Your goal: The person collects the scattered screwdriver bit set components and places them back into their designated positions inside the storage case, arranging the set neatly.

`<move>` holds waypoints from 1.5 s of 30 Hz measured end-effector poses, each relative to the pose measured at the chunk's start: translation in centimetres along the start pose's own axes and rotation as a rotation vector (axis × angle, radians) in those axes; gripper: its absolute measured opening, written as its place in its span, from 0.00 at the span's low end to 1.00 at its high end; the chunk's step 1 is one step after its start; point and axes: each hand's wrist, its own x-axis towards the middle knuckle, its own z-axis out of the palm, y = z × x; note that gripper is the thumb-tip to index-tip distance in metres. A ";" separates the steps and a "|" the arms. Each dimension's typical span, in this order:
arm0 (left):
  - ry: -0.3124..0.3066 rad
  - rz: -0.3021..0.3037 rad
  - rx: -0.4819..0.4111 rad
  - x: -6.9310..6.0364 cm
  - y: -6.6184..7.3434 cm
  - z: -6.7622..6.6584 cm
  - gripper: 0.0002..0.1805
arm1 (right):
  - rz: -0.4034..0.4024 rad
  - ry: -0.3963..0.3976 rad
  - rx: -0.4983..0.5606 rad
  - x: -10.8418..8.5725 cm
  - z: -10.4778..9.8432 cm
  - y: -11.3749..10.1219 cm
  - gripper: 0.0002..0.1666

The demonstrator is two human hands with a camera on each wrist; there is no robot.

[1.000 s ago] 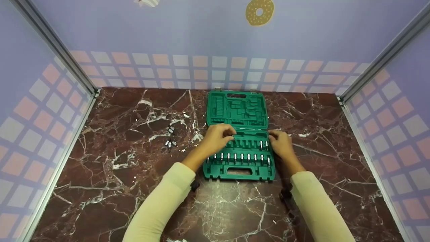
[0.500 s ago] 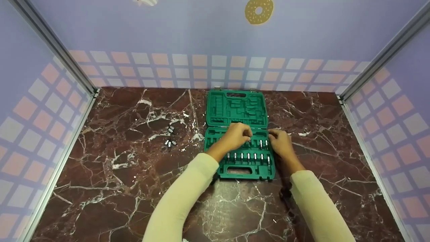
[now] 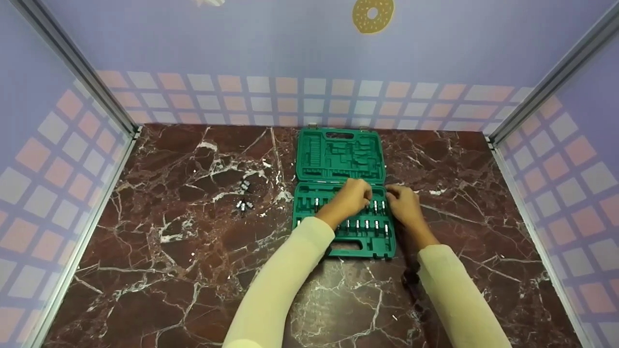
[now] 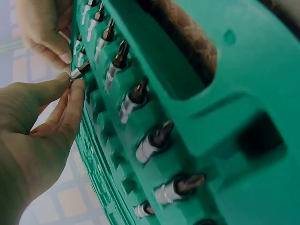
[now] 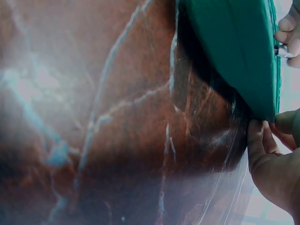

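Note:
A green plastic tool case [image 3: 341, 154] lies unfolded on the table, its lid at the back. My left hand [image 3: 355, 195] is over the far row of slots. Thumb and fingers pinch a bit socket [image 4: 76, 73], silver with a dark tip, seen in the left wrist view. That tip points into the row; whether it is seated, I cannot tell. My right hand [image 3: 405, 208] grips the case's right edge between thumb and fingers [image 5: 257, 140]. Several bit sockets [image 4: 151, 145] stand in the near row, partly behind my left arm in the head view.
Several loose bit sockets [image 3: 243, 206] lie in two small clusters on the dark marbled table [image 3: 193, 270], left of the case. Purple walls [image 3: 232, 43] with a checked band enclose the table at the back and both sides.
From the left part of the case, my left hand has moved right along the far row of slots. My right hand has stayed at the case's right edge.

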 end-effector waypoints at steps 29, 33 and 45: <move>0.143 -0.135 0.078 0.3 0.3 1.0 0.12 | -0.018 0.006 -0.031 0.0 -0.2 -0.4 0.17; 0.124 -0.115 0.003 -0.3 0.1 0.4 0.13 | -0.005 0.000 -0.023 0.0 -0.2 -0.4 0.17; 0.174 -0.039 -0.148 -3.7 -1.4 -1.9 0.16 | -0.017 -0.008 -0.026 0.0 -0.2 -0.2 0.18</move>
